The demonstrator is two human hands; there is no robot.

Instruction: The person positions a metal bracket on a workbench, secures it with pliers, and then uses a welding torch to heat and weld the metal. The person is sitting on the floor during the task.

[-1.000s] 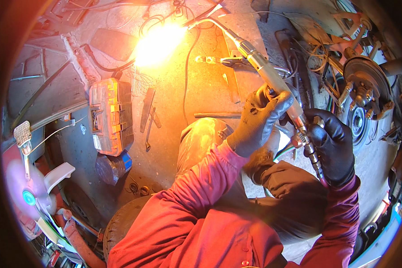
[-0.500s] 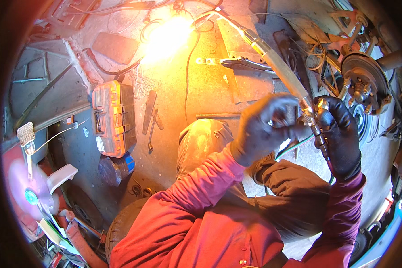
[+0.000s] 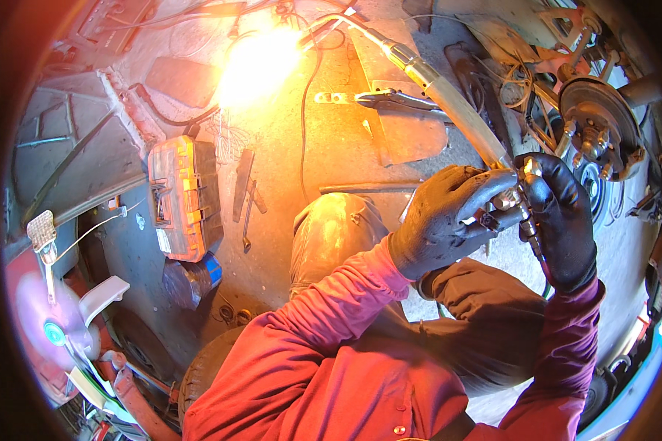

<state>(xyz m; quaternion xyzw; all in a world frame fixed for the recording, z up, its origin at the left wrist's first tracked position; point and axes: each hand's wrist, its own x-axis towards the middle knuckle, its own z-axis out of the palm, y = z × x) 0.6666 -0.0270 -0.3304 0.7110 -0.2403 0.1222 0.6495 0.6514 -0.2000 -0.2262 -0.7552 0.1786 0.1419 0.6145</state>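
A lit gas torch [image 3: 460,110] slants from my right hand up to the left. Its bent tip ends in a bright yellow flame [image 3: 261,66] that washes out what lies behind it. My right hand [image 3: 563,213], in a dark glove, is closed around the torch's rear end, near its brass valve fittings and hose end. Also gloved, my left hand [image 3: 452,209] has its fingers pinched on a valve knob [image 3: 506,199] at the torch's back end. Part of that knob is hidden by the fingers.
An orange and grey tool case [image 3: 185,198] stands at the left, with a blue-topped bundle [image 3: 193,278] beside it. Locking pliers [image 3: 397,101] grip a perforated metal strip on the floor. A brake disc hub [image 3: 598,125] sits at the right; a spinning fan [image 3: 54,323] is lower left.
My left hand has come down slightly and its blurred fingers have settled on the valve knob. The torch stays in my right hand, and its flame shifts a little left in view.
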